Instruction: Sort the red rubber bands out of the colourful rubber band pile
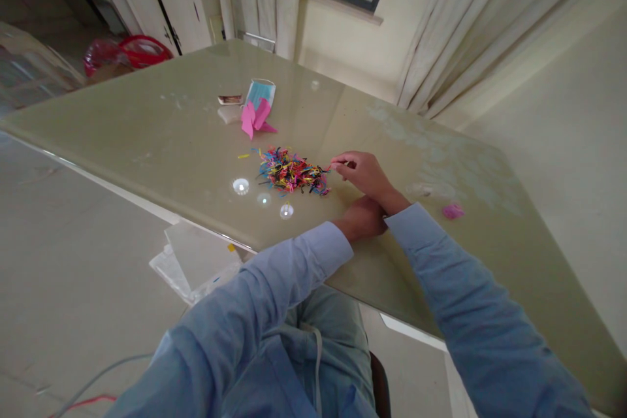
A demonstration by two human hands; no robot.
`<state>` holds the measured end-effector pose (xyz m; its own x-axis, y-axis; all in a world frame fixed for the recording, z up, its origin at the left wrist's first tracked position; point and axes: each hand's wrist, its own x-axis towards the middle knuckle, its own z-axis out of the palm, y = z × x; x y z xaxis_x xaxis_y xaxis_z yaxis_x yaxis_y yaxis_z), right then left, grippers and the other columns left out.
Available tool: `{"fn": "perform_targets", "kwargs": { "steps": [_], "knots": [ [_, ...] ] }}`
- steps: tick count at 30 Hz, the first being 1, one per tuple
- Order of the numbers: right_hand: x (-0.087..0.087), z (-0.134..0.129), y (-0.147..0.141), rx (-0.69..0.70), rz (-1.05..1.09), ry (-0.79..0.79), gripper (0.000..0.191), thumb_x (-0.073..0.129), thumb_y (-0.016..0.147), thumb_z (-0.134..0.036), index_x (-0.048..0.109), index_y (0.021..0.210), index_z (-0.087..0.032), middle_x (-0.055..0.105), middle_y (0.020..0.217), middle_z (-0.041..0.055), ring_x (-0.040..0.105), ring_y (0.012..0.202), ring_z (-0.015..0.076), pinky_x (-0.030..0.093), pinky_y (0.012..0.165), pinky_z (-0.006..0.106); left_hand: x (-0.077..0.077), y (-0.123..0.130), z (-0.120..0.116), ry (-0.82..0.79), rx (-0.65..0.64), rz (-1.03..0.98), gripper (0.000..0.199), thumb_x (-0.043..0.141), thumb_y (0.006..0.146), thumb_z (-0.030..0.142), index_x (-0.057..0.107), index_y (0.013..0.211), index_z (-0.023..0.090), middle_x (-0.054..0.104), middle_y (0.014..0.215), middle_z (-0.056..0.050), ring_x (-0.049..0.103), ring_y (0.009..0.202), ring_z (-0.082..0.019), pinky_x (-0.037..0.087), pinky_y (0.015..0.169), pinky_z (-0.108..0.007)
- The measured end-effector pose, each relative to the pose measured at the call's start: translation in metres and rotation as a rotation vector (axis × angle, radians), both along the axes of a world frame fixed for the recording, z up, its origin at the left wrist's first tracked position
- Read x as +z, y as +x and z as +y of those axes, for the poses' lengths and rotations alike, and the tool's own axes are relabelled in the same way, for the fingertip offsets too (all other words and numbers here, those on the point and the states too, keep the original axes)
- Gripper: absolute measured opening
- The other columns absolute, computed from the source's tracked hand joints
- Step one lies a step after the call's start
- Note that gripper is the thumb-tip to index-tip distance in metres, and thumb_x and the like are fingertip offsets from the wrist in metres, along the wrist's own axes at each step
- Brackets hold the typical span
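Well, from where I stand, the pile of coloured strands (pixel 292 173) lies in a loose tangle on the surface (pixel 186 144), just ahead of the person's hands. The right hand (pixel 337 166) reaches to the pile's right end, fingers curled toward a pinch; whether they close on a strand is too small to tell. The left hand (pixel 365 217) lies tucked beneath the right wrist, its fingers hidden, so I can't tell if it grasps anything.

For fine work like this, I'd judge a light fingertip pinch on one loose end best, drawn low and slowly so neighbouring strands don't come along. Freeing the left hand to steady the heap would probably help. A yellow piece (pixel 243 156) lies apart, beyond the pile's left end.
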<state>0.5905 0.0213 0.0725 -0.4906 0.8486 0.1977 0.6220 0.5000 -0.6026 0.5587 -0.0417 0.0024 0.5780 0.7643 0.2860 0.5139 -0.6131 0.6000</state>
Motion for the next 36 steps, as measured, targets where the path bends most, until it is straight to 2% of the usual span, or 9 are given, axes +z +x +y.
{"fn": "perform_targets", "kwargs": {
  "steps": [3, 5, 13, 18, 22, 26, 31, 33, 36],
  "knots": [
    [0.006, -0.008, 0.011, -0.012, 0.12, -0.111, 0.033, 0.065, 0.084, -0.04, 0.078, 0.098, -0.013, 0.073, 0.077, 0.0052, 0.061, 0.057, 0.0122, 0.046, 0.057, 0.024, 0.008, -0.004, -0.004, -0.091, 0.026, 0.006, 0.023, 0.054, 0.089, 0.016, 0.072, 0.102, 0.01, 0.072, 0.112, -0.016, 0.067, 0.106, -0.029, 0.055, 0.095, -0.04],
    [0.01, -0.016, 0.017, -0.014, 0.186, -0.136, 0.036, 0.068, 0.082, -0.044, 0.078, 0.098, -0.013, 0.072, 0.076, 0.0054, 0.061, 0.056, 0.0122, 0.046, 0.055, 0.024, 0.01, -0.006, -0.004, -0.091, 0.036, 0.004, 0.022, 0.055, 0.088, 0.016, 0.072, 0.1, 0.011, 0.072, 0.112, -0.015, 0.067, 0.106, -0.028, 0.055, 0.096, -0.04],
    [0.029, -0.054, 0.042, -0.053, 0.376, -0.181, 0.031, 0.077, 0.079, -0.043, 0.079, 0.094, -0.016, 0.072, 0.076, 0.0043, 0.059, 0.057, 0.0109, 0.048, 0.054, 0.024, -0.002, -0.002, 0.002, -0.022, 0.026, -0.014, 0.019, 0.056, 0.085, 0.016, 0.072, 0.094, 0.013, 0.072, 0.106, -0.013, 0.065, 0.102, -0.025, 0.052, 0.097, -0.04],
    [0.035, -0.076, 0.071, -0.148, 0.416, -0.194, 0.03, 0.077, 0.079, -0.044, 0.079, 0.096, -0.019, 0.071, 0.074, 0.0035, 0.058, 0.057, 0.0116, 0.047, 0.051, 0.024, 0.008, -0.009, -0.002, -0.024, 0.029, 0.018, 0.022, 0.057, 0.085, 0.017, 0.074, 0.098, 0.015, 0.073, 0.102, -0.011, 0.066, 0.098, -0.024, 0.053, 0.091, -0.037],
    [0.036, -0.091, 0.104, -0.187, 0.41, -0.138, 0.027, 0.077, 0.079, -0.044, 0.08, 0.093, -0.021, 0.071, 0.078, 0.004, 0.059, 0.058, 0.0114, 0.049, 0.054, 0.026, 0.015, -0.015, -0.004, 0.01, -0.024, 0.04, 0.023, 0.056, 0.084, 0.013, 0.075, 0.097, 0.014, 0.072, 0.101, -0.012, 0.065, 0.098, -0.023, 0.052, 0.093, -0.036],
    [0.031, -0.104, 0.149, -0.31, 0.33, -0.085, 0.029, 0.075, 0.08, -0.046, 0.08, 0.094, -0.022, 0.071, 0.079, 0.0046, 0.058, 0.057, 0.0119, 0.047, 0.052, 0.026, 0.015, -0.016, -0.003, 0.007, -0.041, 0.018, 0.021, 0.058, 0.083, 0.012, 0.076, 0.095, 0.014, 0.071, 0.099, -0.012, 0.065, 0.096, -0.022, 0.051, 0.094, -0.037],
    [0.013, -0.116, 0.204, -0.41, 0.166, -0.014, 0.031, 0.073, 0.08, -0.049, 0.08, 0.093, -0.021, 0.072, 0.079, 0.005, 0.057, 0.056, 0.0129, 0.048, 0.056, 0.029, 0.015, -0.016, -0.002, -0.005, -0.031, 0.007, 0.02, 0.058, 0.083, 0.012, 0.075, 0.094, 0.013, 0.071, 0.098, -0.011, 0.065, 0.094, -0.022, 0.052, 0.091, -0.037],
    [0.004, -0.119, 0.219, -0.423, 0.099, 0.003, 0.032, 0.072, 0.08, -0.049, 0.08, 0.092, -0.021, 0.074, 0.085, 0.0073, 0.061, 0.062, 0.0153, 0.05, 0.061, 0.031, 0.015, -0.017, -0.002, -0.005, -0.028, 0.006, 0.02, 0.058, 0.084, 0.013, 0.075, 0.095, 0.013, 0.071, 0.098, -0.012, 0.065, 0.094, -0.021, 0.052, 0.092, -0.037],
    [-0.007, -0.12, 0.23, -0.373, 0.001, 0.026, 0.03, 0.07, 0.082, -0.048, 0.081, 0.09, -0.022, 0.076, 0.089, 0.0092, 0.066, 0.075, 0.0195, 0.052, 0.071, 0.034, 0.014, -0.018, -0.002, -0.008, -0.02, 0.006, 0.02, 0.058, 0.084, 0.014, 0.075, 0.095, 0.014, 0.071, 0.098, -0.011, 0.064, 0.094, -0.021, 0.052, 0.092, -0.037]
  ]
}}
